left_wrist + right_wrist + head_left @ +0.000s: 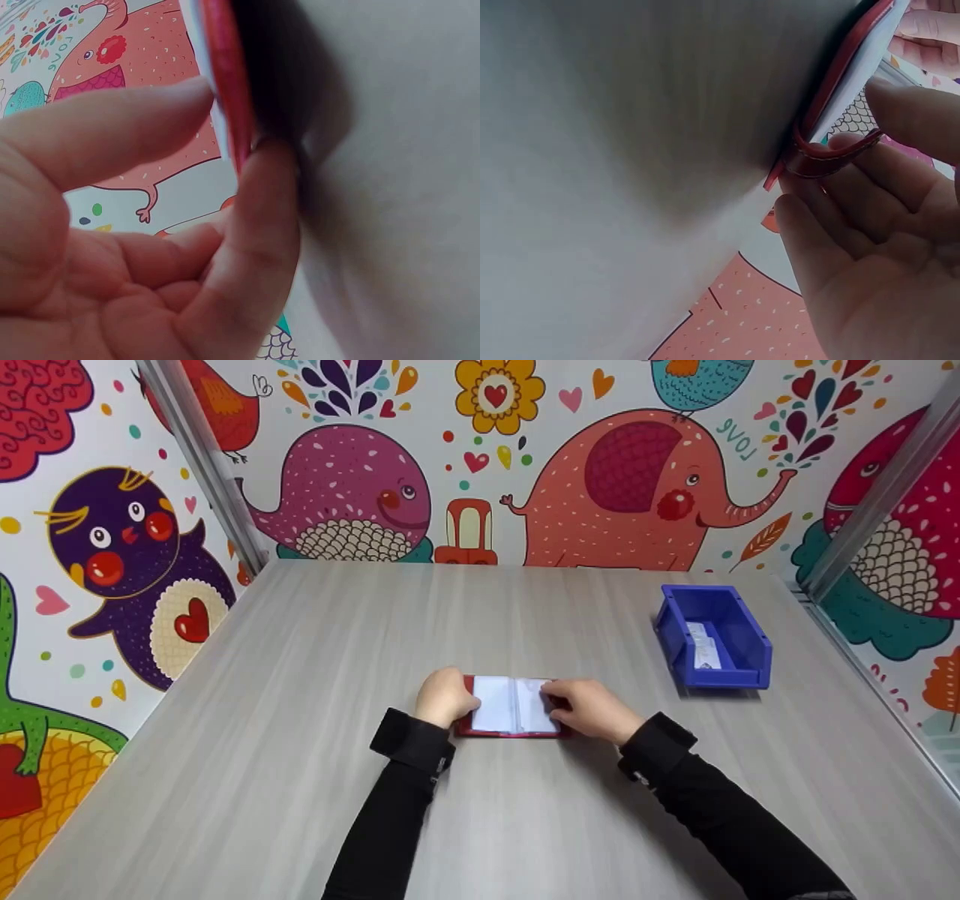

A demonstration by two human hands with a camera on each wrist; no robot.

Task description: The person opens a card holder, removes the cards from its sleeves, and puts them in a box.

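A red card holder (493, 705) with whitish plastic sleeves lies spread open on the table, between my two hands. My left hand (444, 697) pinches its left edge, thumb over the sleeves; in the left wrist view the forefinger is under the red cover (234, 90). On the other side my right hand (596, 709) grips the right edge. Its thumb is over the sleeves and its fingers are at the cover's edge. A stitched red strap (825, 160) curves up from that edge, against the right fingers.
Toward the back right of the pale wood-grain table (337, 645) stands a blue plastic bin (729, 679) with white paper pieces (703, 649) inside. Walls printed with cartoon animals border the table at the back and sides, with metal posts (217, 480) at the corners.
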